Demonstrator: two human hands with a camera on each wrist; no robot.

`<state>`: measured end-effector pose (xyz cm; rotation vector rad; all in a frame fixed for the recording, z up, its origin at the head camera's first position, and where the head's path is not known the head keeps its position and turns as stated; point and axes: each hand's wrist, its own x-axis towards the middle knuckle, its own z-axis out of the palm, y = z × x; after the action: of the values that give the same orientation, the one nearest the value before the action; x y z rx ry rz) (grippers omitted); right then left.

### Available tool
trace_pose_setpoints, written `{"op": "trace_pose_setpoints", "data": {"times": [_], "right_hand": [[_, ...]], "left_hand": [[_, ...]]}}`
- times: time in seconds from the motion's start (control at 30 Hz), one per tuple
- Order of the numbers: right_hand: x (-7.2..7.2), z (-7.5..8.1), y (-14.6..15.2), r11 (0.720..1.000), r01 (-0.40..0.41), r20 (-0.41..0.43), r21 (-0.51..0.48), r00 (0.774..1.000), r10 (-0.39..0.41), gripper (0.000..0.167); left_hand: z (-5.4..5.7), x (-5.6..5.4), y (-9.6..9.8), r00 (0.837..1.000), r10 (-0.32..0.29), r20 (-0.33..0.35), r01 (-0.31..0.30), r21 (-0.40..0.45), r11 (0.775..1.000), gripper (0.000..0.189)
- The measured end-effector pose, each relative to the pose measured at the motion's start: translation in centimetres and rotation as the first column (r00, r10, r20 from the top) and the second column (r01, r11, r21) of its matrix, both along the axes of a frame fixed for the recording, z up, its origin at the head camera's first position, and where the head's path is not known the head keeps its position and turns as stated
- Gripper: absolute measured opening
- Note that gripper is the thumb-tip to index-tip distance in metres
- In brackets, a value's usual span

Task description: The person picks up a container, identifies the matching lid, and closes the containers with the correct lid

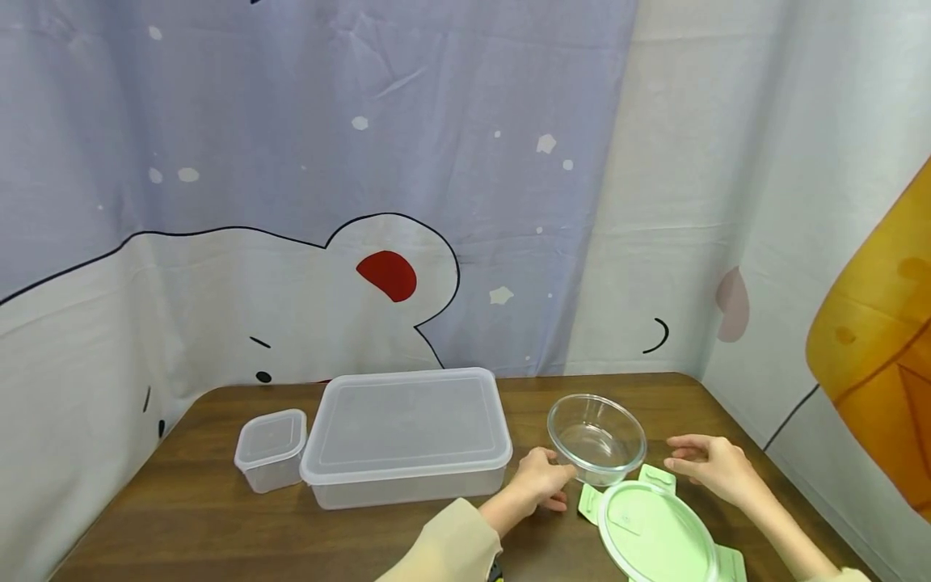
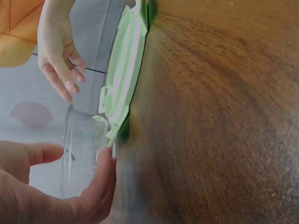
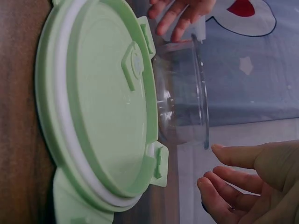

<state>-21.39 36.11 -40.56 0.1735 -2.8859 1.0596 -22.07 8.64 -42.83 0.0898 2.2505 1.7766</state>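
A round clear glass bowl [image 1: 598, 440] stands on the table between my two hands. My left hand [image 1: 540, 482] is at the bowl's left side, thumb near the rim and fairly straight fingers low by the wall; whether they touch the glass is hard to tell. To the right of the bowl, my right hand [image 1: 716, 467] hovers apart from it with loosely bent fingers, holding nothing. Just in front of the bowl lies a green round lid [image 3: 105, 93], with its pale sealing ring facing up and its side flaps spread outward.
Left of the bowl sits a large rectangular translucent container [image 1: 407, 436] with its lid on. A small square lidded container [image 1: 271, 449] is beside it at the far left. A printed curtain [image 1: 509, 202] hangs behind the wooden table [image 1: 182, 533].
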Motion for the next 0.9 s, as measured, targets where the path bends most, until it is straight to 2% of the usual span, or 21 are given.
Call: {"op": "trace_pose_setpoints", "data": {"times": [0.2,0.33,0.47,0.67,0.9], "right_hand": [[1.5,0.1,1.0,0.998,0.047,0.036,0.034,0.998,-0.049,0.051],[2.5,-0.2,1.8,0.995,0.074,0.094,0.062,0.992,-0.079,0.049],[3.4,-0.9,2.6,0.996,0.071,0.166,0.061,0.983,-0.08,0.047],[4.3,-2.1,3.4,0.994,0.099,0.292,0.037,0.951,-0.105,0.046],[5.1,-2.9,3.8,0.99,0.134,0.344,0.047,0.928,-0.142,0.041]], "left_hand": [[0.2,0.5,0.0,0.996,-0.093,-0.015,0.091,-0.072,0.993,0.036],[0.1,0.6,0.1,0.994,-0.107,-0.024,0.105,-0.07,0.992,0.031],[-0.3,0.6,0.3,0.994,-0.106,-0.027,0.105,-0.05,0.993,0.027],[-0.6,0.7,0.8,0.997,-0.075,-0.016,0.075,-0.033,0.997,0.015],[-1.0,0.7,1.4,0.998,-0.059,-0.005,0.059,-0.021,0.998,0.02]]}}
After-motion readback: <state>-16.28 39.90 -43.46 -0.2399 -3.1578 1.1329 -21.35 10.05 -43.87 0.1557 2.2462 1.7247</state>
